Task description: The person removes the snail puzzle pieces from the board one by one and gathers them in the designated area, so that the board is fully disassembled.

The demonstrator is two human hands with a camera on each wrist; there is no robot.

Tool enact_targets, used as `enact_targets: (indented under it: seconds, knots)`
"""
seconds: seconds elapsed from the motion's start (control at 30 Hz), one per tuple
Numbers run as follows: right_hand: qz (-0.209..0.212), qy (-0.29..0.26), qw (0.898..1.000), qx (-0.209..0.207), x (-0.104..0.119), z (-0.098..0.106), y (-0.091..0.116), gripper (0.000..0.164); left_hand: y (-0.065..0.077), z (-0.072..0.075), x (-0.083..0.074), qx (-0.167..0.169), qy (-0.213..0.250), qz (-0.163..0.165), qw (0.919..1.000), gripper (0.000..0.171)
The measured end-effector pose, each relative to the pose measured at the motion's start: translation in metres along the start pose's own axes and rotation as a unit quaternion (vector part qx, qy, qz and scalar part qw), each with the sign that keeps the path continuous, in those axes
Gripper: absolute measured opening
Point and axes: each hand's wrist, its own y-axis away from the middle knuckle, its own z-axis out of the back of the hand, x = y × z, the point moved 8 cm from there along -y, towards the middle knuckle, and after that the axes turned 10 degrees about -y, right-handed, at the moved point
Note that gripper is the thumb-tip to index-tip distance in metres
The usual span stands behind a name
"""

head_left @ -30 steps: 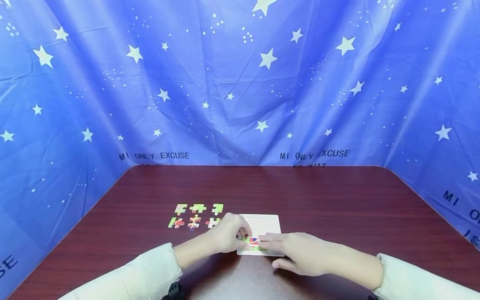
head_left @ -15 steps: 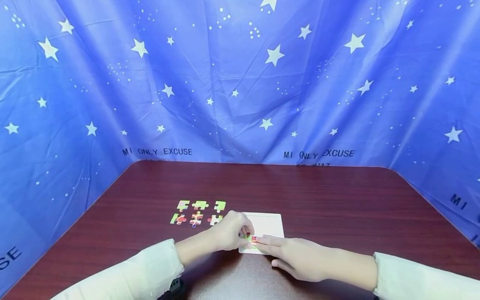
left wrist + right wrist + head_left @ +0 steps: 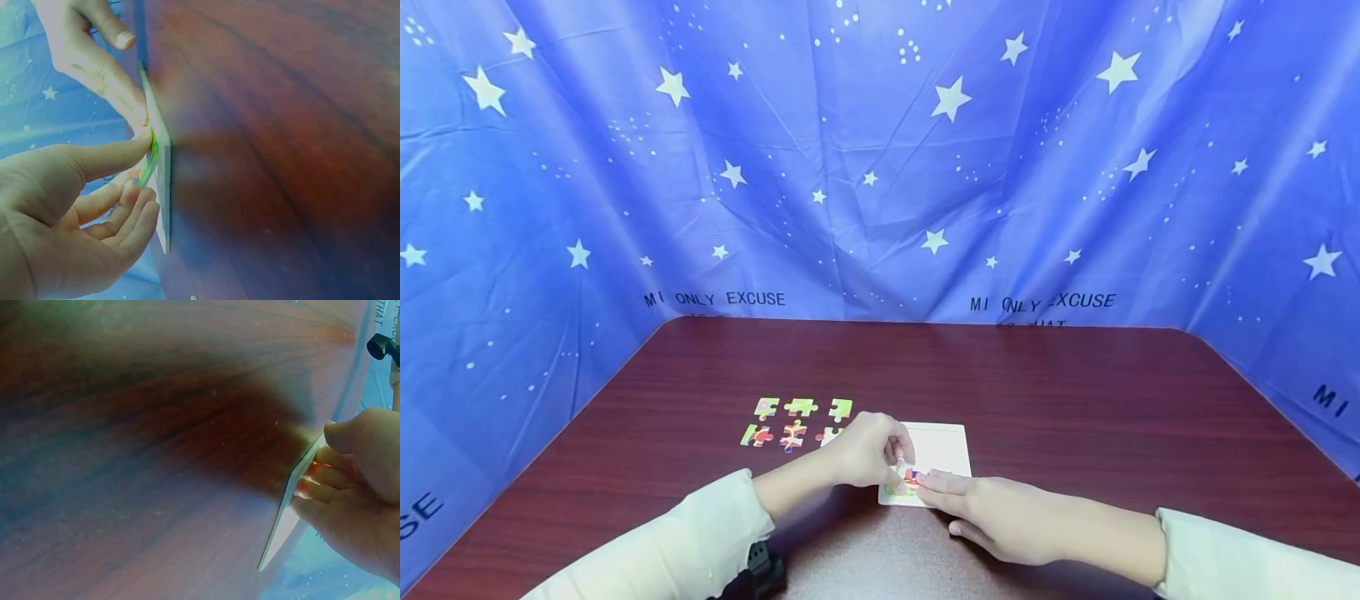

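Note:
A white puzzle board (image 3: 942, 446) lies on the table, with colourful jigsaw pieces at its near left part. Over that corner my left hand (image 3: 867, 450) pinches a green-edged puzzle piece (image 3: 149, 170) between thumb and fingers. In the left wrist view the piece tilts against the board's surface. My right hand (image 3: 1018, 515) rests on the board from the right, its fingers extended and their tips touching the pieces there. Between the two hands a red and blue printed patch shows; the fingers hide the rest of it.
Several loose jigsaw pieces (image 3: 793, 434) lie in two rows left of the board, one partly behind my left hand. The dark red wooden table (image 3: 1075, 392) reaches back to a blue star-patterned curtain (image 3: 880, 167).
My right fingertips have slid slightly left over the pieces. The left hand stays at the board's left side, with the piece now more tilted up. The head view has shifted a little.

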Motion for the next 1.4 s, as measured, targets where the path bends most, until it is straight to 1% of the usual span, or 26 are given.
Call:
enact_targets:
  seconds: [0.1,0.2,0.33,0.4,0.5,0.63,0.77,0.83,0.93,1.07,1.13,1.23,1.33,1.4]
  knots:
    - [0.01,0.009,1.0,-0.004,0.002,0.002,0.0,0.048,-0.001,0.002,-0.001,-0.001,0.032,0.006,0.9995,0.027]
    - [0.018,0.019,1.0,-0.013,0.004,0.005,0.0,0.048,-0.002,0.002,0.0,0.001,0.063,0.023,0.9978,0.03]
    - [0.018,0.017,0.999,-0.02,0.005,0.006,0.002,0.048,-0.002,0.003,0.007,-0.009,0.116,0.049,0.992,0.03]
    - [0.016,0.017,1.0,-0.021,0.004,0.006,0.002,0.048,0.0,0.002,0.012,-0.015,0.152,0.069,0.9858,0.03]
    - [0.016,0.011,1.0,-0.023,0.004,0.007,0.002,0.048,0.004,-0.001,0.022,-0.022,0.203,0.106,0.9731,0.027]
    - [0.017,0.003,1.0,-0.026,0.004,0.007,0.003,0.048,0.012,-0.006,0.03,-0.033,0.241,0.147,0.9587,0.019]
    - [0.022,0.004,0.999,-0.032,0.005,0.007,0.004,0.049,0.018,-0.011,0.033,-0.036,0.285,0.172,0.9423,0.013]
    - [0.025,0.004,0.999,-0.034,0.006,0.007,0.004,0.05,0.021,-0.011,0.033,-0.042,0.302,0.18,0.9352,0.013]
    - [0.026,0.005,0.999,-0.034,0.007,0.006,0.004,0.049,0.025,-0.006,0.035,-0.052,0.302,0.187,0.9335,0.014]
    - [0.016,-0.005,1.0,-0.025,0.005,0.005,0.003,0.048,0.032,0.002,0.042,-0.058,0.304,0.198,0.93,0.016]
    - [0.009,-0.009,1.0,-0.021,0.004,0.005,0.003,0.047,0.036,0.006,0.049,-0.056,0.308,0.205,0.9273,0.016]
    - [0.01,-0.01,1.0,-0.019,0.004,0.005,0.003,0.047,0.046,0.012,0.06,-0.056,0.308,0.218,0.9243,0.017]
    - [0.013,-0.011,1.0,-0.018,0.004,0.005,0.003,0.048,0.057,0.018,0.071,-0.058,0.301,0.23,0.9236,0.018]
    - [0.016,-0.012,1.0,-0.019,0.005,0.005,0.003,0.048,0.064,0.023,0.078,-0.061,0.296,0.233,0.9244,0.02]
